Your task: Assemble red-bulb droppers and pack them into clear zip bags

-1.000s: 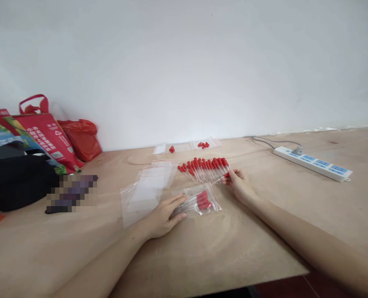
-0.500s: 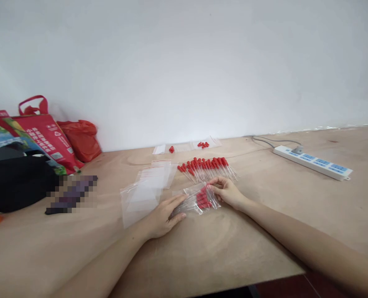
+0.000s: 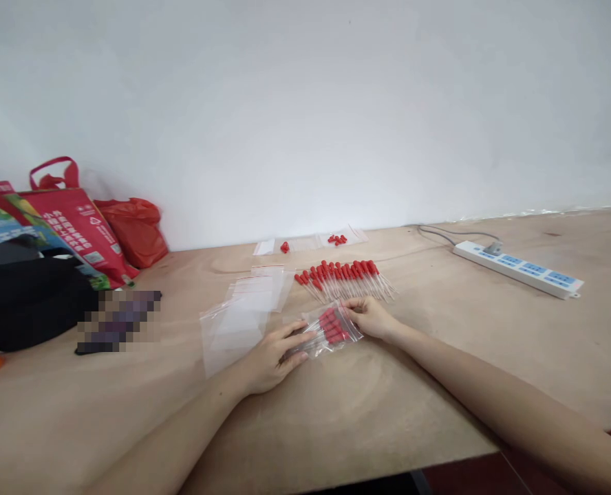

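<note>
A clear zip bag [image 3: 313, 345] lies on the wooden table in front of me, with several thin pale rods with red bulb ends, like droppers [image 3: 335, 326], side by side inside it. My left hand [image 3: 281, 352] holds the bag's left end, fingers on top and thumb at the near edge. At the upper right corner, by the opening, my right hand [image 3: 371, 317] pinches the plastic; its fingertips are partly hidden. Just beyond the bag is a row of loose red-ended rods [image 3: 344, 275]. Flat, overlapping zip bags [image 3: 241, 320] lie left of that row.
Against the wall lie more clear bags [image 3: 305, 243] and small red bulbs [image 3: 337, 239]. A white power strip [image 3: 517, 269] with a grey cable is at the right. Red bags [image 3: 135, 234] and a black cloth item [image 3: 31, 302] crowd the left. The table's front edge [image 3: 413, 469] is near.
The red-ended rods in the bag now lie straighter and more evenly side by side. My left fingers are more bent over the bag, and my right hand has shifted slightly.
</note>
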Demonstrator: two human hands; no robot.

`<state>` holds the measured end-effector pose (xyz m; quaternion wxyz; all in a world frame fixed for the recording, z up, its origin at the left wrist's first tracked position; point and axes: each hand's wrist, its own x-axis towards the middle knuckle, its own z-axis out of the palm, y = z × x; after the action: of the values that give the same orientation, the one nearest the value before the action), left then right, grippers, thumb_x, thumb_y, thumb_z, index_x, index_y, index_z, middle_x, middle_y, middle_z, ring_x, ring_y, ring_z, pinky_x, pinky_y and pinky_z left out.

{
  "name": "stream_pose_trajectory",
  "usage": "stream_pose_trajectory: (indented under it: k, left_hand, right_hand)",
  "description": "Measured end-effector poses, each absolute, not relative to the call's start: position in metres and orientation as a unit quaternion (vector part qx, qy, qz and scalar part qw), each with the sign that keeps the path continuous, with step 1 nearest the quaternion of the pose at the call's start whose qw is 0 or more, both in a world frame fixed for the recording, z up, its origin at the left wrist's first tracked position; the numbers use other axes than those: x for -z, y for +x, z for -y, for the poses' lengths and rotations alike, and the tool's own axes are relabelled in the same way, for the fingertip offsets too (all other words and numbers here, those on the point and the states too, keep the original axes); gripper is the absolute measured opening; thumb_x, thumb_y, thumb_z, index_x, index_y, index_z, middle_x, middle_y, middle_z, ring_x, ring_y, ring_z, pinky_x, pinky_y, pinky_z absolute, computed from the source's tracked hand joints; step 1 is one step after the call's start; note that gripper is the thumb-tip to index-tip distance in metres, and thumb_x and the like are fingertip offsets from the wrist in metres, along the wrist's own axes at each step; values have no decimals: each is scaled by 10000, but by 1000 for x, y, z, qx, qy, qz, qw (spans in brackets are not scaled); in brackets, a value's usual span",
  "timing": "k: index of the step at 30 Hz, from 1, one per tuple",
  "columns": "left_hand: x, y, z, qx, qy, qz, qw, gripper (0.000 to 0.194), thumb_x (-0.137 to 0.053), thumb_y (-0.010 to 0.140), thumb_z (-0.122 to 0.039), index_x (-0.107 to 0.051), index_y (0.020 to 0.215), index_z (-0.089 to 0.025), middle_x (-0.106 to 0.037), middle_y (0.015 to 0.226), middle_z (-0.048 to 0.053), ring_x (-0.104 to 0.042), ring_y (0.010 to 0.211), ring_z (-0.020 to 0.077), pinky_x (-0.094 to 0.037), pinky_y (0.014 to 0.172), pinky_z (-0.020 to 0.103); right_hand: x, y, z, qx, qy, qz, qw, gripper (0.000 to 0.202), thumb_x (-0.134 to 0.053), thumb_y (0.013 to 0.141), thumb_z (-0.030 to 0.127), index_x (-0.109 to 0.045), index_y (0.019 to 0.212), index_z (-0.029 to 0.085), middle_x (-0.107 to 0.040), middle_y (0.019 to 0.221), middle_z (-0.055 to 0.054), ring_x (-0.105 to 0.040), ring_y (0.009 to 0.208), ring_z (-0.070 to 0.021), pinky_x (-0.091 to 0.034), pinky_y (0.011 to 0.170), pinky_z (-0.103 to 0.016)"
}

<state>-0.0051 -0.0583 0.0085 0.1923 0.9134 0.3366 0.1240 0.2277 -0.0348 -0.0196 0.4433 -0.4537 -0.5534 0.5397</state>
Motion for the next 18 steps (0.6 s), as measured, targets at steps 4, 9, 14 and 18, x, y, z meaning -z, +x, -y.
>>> stream_pose_trajectory:
  k: [4,9,14,18]
  left_hand:
    - [-8,-5,58,-126,916,-331,189,383,-433,844,-261,-446,1227,-268,-386,1331,47,-352,1221,214,-314,1002,403]
    - [-10,-5,59,-127,919,-321,190,387,-449,839,-265,-446,1227,-263,-417,1310,53,-367,1211,214,-313,999,414]
    - [-10,-5,59,-128,927,-299,188,409,-453,838,-283,-422,1246,-255,-430,1300,54,-372,1207,204,-320,999,393]
    - [-13,-7,59,-138,930,-294,174,409,-438,845,-290,-411,1252,-257,-404,1319,50,-365,1211,197,-333,990,377]
  right_hand:
    - [6,235,39,-580,-462,563,365,330,-600,651,465,-592,710,141,-558,494,36,-489,405,-72,-410,442,-204]
    - [1,242,41,-519,-563,530,364,313,-562,707,463,-500,776,164,-475,432,91,-310,256,-29,-174,274,-170]
    - [6,236,46,-588,-486,540,356,424,-754,450,429,-528,651,131,-552,502,41,-489,428,-61,-376,435,-193]
    - [4,236,48,-603,-438,527,408,426,-739,457,460,-469,567,148,-516,493,59,-472,451,-57,-378,472,-206]
